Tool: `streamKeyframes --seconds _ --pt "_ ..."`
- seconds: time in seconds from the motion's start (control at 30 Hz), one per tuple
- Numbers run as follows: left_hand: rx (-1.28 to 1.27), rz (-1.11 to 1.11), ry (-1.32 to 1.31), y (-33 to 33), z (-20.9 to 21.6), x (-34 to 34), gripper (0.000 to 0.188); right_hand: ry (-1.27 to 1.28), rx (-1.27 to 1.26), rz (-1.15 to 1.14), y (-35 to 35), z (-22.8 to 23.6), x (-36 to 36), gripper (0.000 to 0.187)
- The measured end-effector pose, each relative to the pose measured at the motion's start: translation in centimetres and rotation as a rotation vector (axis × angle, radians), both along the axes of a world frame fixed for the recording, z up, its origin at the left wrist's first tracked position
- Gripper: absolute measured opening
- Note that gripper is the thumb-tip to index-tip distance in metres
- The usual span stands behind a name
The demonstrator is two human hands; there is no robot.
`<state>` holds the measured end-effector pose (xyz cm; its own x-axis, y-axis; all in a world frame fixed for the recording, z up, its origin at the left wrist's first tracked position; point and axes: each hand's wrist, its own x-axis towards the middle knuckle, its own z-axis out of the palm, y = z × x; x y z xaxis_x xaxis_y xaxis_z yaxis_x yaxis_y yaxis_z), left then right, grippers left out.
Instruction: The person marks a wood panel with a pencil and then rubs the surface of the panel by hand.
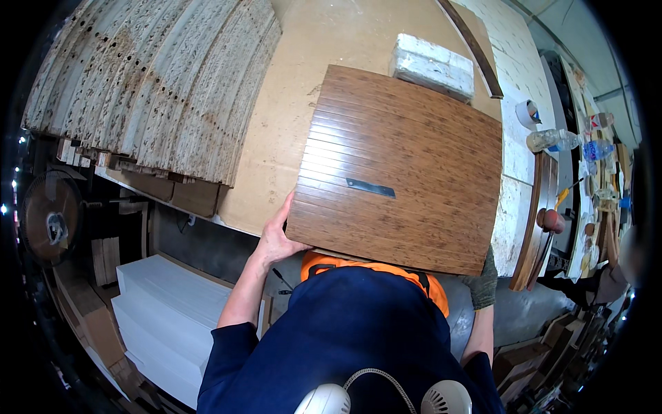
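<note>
Just past the orange cloth at my waist, the board lies flat, its near edge reaching to my front. My bare left hand is at its 8 o'clock corner: one finger runs up along the left edge, another digit lies along the near edge, and the corner sits between the two. Those digits are spread; the others are out of sight, and I cannot tell whether they press the board from below. My right hand, in a dark knitted glove, is at the 5 o'clock corner, against the right edge. Its fingers are mostly hidden, so I cannot tell if they pinch.

On the board, a little toward 8 o'clock from its middle, lies a dark plate, out of reach of my fingers. At 8 o'clock, lower than the table, is a pile of white sheets. Beyond the far edge, between 12 and 1, rests a white block; a curved strip is at 1. At 2 stands a white roll. Toward 3, a clear bottle lies on its side; I cannot make out what it holds. A stack of planks fills 10 o'clock, and a fan stands at 9.
</note>
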<state>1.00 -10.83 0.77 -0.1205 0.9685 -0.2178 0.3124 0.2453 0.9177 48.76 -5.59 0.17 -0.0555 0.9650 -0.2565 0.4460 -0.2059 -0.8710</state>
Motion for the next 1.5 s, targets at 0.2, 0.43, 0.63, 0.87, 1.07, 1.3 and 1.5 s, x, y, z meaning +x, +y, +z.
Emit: streamKeyframes --seconds 0.2,0.43,0.63,0.87,1.07,1.3,1.5 --pt "0.003 0.005 0.013 -0.1 -0.1 0.0 0.111 -0.147 0.122 0.080 0.0 -0.6 0.6 0.112" --pt "-0.009 -0.004 0.012 0.1 0.0 0.1 0.112 -0.022 -0.004 0.001 0.1 0.3 0.0 0.111" --pt "0.017 0.001 0.011 -0.1 -0.3 0.1 0.111 -0.121 0.030 0.028 0.1 -0.1 0.5 0.116" --pt "-0.029 0.004 0.011 0.0 0.1 0.1 0.114 -0.150 0.139 0.067 -0.1 -1.3 1.1 0.113" --pt "0.074 0.190 0.014 -2.3 -2.7 0.7 0.108 -0.228 0.219 0.035 -1.3 -1.4 1.2 0.099" --pt "0.121 0.218 -0.117 -3.5 -3.6 0.9 0.085 0.006 0.016 -0.121 -2.3 -0.2 -0.3 0.083" --pt "0.079 0.241 -0.125 -3.6 -3.3 1.1 0.084 -0.008 0.006 -0.173 -2.2 0.6 -1.3 0.081"
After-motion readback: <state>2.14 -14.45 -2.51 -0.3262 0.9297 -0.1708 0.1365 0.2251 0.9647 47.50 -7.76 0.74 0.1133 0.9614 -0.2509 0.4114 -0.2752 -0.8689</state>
